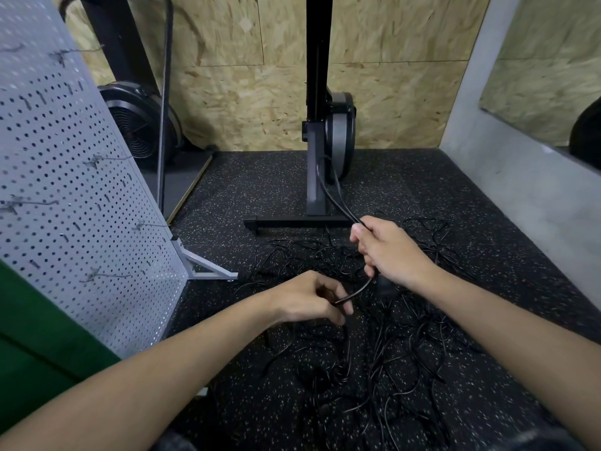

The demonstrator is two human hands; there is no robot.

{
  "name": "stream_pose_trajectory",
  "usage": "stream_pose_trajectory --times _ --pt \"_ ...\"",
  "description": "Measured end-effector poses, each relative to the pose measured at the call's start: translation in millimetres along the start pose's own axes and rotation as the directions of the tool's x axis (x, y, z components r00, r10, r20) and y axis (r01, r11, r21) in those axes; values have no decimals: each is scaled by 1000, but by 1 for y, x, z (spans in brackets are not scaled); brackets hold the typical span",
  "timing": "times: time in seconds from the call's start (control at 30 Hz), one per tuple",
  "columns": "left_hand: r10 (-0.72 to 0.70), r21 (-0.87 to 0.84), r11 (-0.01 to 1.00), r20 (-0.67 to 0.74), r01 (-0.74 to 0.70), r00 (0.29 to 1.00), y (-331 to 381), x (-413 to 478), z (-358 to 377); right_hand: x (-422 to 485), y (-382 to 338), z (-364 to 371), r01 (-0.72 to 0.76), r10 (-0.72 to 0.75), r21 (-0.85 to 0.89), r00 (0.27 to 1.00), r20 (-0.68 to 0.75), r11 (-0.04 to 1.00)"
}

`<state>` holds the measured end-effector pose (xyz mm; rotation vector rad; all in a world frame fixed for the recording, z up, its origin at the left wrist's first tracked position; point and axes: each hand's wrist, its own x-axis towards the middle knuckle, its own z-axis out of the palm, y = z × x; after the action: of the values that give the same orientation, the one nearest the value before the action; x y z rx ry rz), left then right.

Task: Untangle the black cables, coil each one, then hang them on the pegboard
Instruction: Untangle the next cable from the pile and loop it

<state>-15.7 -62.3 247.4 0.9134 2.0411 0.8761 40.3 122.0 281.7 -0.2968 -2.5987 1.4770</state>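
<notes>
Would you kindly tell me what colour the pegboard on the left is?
The pegboard is light grey, seen in the head view.

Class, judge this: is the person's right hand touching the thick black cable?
Touching. The head view shows the right hand curled round the thick black cable, which emerges above and below its grip.

Left hand [309, 297] and right hand [390, 252] on one black cable [361, 289] — tangled cables [390, 353] beneath, pegboard [81, 190] at left

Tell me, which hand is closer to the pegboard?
Left. The left hand pinches the black cable to the right of the pegboard; the right hand grips the same cable farther right.
</notes>
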Motion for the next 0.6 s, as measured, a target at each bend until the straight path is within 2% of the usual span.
stream_pose_trajectory --times 0.1,0.2,0.23,0.3,0.37,0.47,0.6 --pt "-44 46 998 -17 45 999 0 1 -1 -1 -3 3 -29 29 6 999 -41 1000" --pt "-120 160 979 -29 123 992 -3 0 -2 -1 -4 -2 -33 19 -156 996 -86 987" --pt "-150 189 969 -62 159 987 -5 -1 -5 0 -4 -8 -52 32 -188 994 -109 981" --pt "-178 221 953 -147 207 973 -8 -4 -10 2 -1 -18 -99 81 -142 988 -132 985" --pt "-118 231 959 -205 166 971 -9 -6 -10 2 1 -22 -116 95 -168 988 -124 979" --pt "12 340 939 -156 43 988 -10 -10 -5 -2 2 -20 -76 53 -302 995 -83 950" --pt "231 477 868 -133 -142 964 -18 -10 -11 -5 8 -17 -48 93 -427 992 84 903"
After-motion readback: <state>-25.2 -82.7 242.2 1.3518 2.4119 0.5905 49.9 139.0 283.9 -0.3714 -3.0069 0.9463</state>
